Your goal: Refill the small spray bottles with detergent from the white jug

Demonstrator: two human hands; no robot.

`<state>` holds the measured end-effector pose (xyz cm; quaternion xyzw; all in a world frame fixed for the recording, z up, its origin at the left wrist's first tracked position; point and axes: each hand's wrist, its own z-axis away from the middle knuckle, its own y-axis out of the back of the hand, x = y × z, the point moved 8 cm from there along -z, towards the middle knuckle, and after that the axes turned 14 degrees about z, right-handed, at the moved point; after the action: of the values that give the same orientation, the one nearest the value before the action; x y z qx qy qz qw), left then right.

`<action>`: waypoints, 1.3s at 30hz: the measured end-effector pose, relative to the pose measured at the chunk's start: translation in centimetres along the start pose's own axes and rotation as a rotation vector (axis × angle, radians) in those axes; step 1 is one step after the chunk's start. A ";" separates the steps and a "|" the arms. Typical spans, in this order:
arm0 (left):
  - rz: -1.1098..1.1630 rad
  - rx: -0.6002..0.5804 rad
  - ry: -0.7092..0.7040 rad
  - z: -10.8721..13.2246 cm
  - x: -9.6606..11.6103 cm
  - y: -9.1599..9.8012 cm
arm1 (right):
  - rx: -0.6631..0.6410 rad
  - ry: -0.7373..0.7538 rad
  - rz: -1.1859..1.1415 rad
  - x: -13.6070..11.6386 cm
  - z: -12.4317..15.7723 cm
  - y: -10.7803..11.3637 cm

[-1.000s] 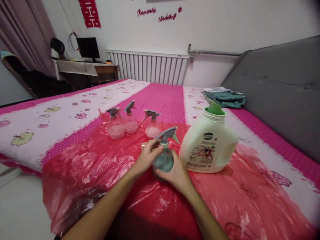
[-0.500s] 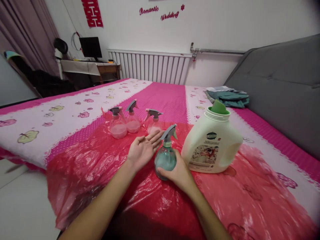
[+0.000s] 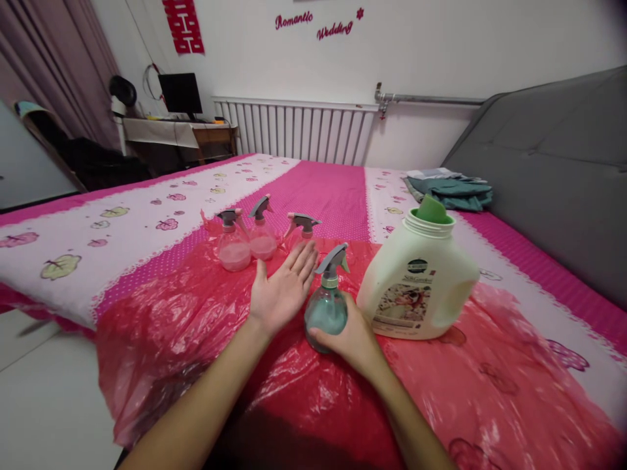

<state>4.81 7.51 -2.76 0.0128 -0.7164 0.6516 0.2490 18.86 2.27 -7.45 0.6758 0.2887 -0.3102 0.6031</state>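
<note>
My right hand (image 3: 350,338) grips the round body of a teal spray bottle (image 3: 326,308) with a grey trigger head, standing upright on a red plastic sheet (image 3: 196,313). My left hand (image 3: 283,288) is open just left of the bottle, palm up, fingers stretched out together, holding nothing. Right of the bottle stands a big white detergent jug (image 3: 418,281) with its green spout uncovered. Three pink spray bottles (image 3: 262,235) stand in a row behind my left hand.
The sheet covers a bed with a pink and white patterned cover (image 3: 122,222). Folded clothes (image 3: 450,189) lie at the back right by a grey headboard (image 3: 553,170). A radiator (image 3: 298,134) and a desk with a monitor (image 3: 181,94) line the far wall.
My left hand came off the teal bottle's neck, opened and turned palm up beside it. My right hand kept hold of the bottle, which stayed put.
</note>
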 end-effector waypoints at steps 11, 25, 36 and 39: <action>0.084 0.004 -0.106 0.2 1.2 -0.2 | 0.008 0.008 -0.004 0.1 0.1 -0.1; 0.055 0.031 -0.020 0.3 0.2 -0.3 | 0.018 0.028 0.009 0.4 -0.1 -0.3; -0.032 0.151 -0.062 -0.5 0.3 1.6 | 0.019 0.030 0.012 0.6 0.0 -0.4; -0.117 0.179 -0.071 -0.8 0.3 2.5 | 0.010 0.035 0.012 0.5 0.0 -0.4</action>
<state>3.96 8.73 -4.94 0.0999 -0.6619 0.6964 0.2588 18.84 2.35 -8.11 0.6860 0.2935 -0.2959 0.5964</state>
